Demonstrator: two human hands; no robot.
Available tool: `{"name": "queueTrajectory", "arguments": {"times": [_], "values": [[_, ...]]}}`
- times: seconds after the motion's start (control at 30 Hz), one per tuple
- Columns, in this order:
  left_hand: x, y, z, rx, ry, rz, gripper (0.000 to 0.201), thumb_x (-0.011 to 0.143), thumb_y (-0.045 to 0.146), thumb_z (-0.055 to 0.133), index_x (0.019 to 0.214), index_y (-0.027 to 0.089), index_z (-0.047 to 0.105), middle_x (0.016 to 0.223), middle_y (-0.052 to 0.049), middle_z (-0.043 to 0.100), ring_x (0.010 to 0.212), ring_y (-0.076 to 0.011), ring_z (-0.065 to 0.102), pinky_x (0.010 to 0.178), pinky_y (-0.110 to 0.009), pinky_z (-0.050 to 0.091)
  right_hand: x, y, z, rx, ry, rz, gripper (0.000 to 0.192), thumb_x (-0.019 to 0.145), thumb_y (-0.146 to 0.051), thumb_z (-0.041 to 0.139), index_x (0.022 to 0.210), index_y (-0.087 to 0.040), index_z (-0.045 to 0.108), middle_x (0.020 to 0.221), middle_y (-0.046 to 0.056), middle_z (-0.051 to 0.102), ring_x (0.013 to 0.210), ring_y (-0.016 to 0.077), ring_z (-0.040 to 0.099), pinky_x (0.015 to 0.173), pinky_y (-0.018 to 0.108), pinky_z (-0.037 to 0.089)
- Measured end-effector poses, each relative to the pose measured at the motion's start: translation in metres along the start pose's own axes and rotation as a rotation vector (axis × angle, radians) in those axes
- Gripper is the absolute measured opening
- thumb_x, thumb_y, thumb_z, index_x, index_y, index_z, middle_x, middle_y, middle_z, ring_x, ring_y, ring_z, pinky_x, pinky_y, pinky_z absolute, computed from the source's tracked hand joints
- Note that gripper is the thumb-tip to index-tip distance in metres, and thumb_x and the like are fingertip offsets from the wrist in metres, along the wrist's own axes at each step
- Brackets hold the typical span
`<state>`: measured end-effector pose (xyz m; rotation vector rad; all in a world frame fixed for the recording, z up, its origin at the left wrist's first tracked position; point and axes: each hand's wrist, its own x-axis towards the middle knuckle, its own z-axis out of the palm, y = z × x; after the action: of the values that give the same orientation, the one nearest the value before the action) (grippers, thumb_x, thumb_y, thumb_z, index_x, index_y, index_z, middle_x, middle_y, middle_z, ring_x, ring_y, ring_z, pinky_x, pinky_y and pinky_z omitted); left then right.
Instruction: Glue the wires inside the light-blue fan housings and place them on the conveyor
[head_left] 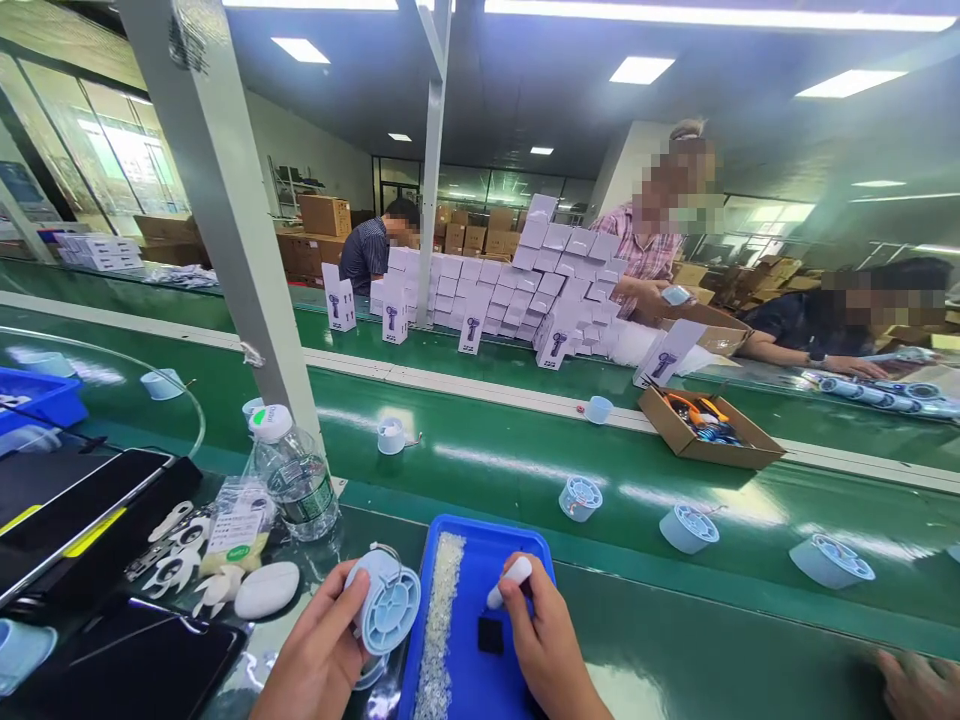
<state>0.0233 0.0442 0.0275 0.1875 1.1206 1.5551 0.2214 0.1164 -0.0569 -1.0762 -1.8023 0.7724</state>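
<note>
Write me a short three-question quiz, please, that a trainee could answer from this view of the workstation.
1. True or false: the left hand holds a pale blue round fan part.
2. What does the right hand pinch over the blue tray?
A. a black square pad
B. a small white stick-like piece
C. a water bottle
3. Fill in: the strip of tiny clear pieces lies along the ____ side of the tray as seen in the picture.

Key
1. True.
2. B, the small white stick-like piece; the black square pad lies in the tray, and the water bottle stands left of it.
3. Left.
</note>
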Motion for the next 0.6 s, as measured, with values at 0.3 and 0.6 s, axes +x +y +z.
{"name": "queueTrajectory", "arguments": {"times": [0.3, 0.6], "values": [[0.002, -0.002, -0.003, -0.015, -0.063, -0.036, 0.029, 0.057, 0.034, 0.085, 0.076, 0.019, 0.069, 0.066, 0.001, 0.062, 0.059, -0.0115, 0.054, 0.053, -0.02, 0.045, -0.001, 0.001, -0.005, -0.09, -0.032, -0.064, 0.021, 0.097, -0.035, 0.038, 0.083, -0.022, 0.048, 0.071, -0.001, 0.053, 0.062, 0.0135, 0.051, 0.058, 0.022, 0.044], [0.003, -0.018, 0.01, -0.034, -0.023, 0.091, 0.032, 0.055, 0.038, 0.085, 0.063, 0.018, 0.061, 0.06, 0.001, 0.063, 0.055, -0.01, 0.053, 0.053, -0.019, 0.046, -0.016, -0.03, -0.009, 0.316, 0.223, 0.006, 0.02, 0.093, -0.041, 0.049, 0.1, -0.023, 0.057, 0.093, 0.006, 0.064, 0.077, 0.0186, 0.066, 0.067, 0.029, 0.055]]}}
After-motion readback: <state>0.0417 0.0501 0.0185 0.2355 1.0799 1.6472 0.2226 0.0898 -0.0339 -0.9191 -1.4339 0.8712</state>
